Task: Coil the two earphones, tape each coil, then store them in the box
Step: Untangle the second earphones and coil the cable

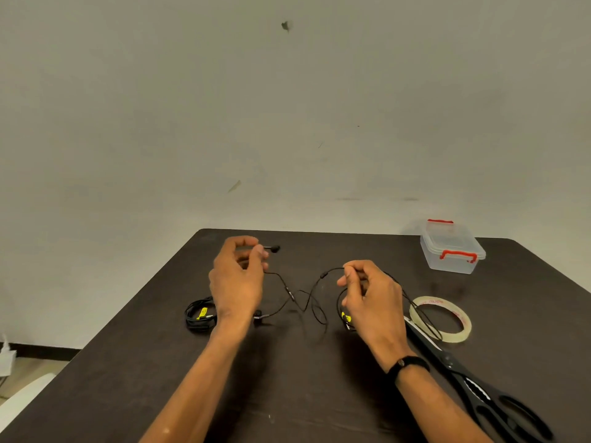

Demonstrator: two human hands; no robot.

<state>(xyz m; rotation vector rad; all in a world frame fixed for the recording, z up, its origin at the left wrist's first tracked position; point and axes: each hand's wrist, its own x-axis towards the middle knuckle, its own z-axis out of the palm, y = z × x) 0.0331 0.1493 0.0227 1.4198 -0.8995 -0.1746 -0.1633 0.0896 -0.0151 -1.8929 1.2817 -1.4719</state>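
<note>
While both forearms come up from the bottom edge over the dark table (303, 394), the closest thing on it is a pair of black scissors (473, 378) lying diagonally at the right, handles toward the person. Right wrist has a black band (407, 366) on it. Just past the scissor blades sits a roll of clear tape (439, 318), flat on the table, and a loop of cable drapes across it.

The right hand (371, 298) is pinching the cable of a loose black earphone (303, 298) between thumb and fingertips, fingers curled in. The left hand (238, 276) is a bit further out and pinches the same earphone near its earbud end, with the bud poking out to the right of the fingertips. The wire between the two hands sags and crosses over itself above the table, pretty messy, not coiled.

Left of the left wrist, the second earphone (200, 314) lies on the table as a bundle with a yellow tag; can't tell if it's taped.

Far right corner has the clear plastic box (451, 254) with red latches, lid on, well apart from everything else. Behind it all is a plain wall (287, 107).
</note>
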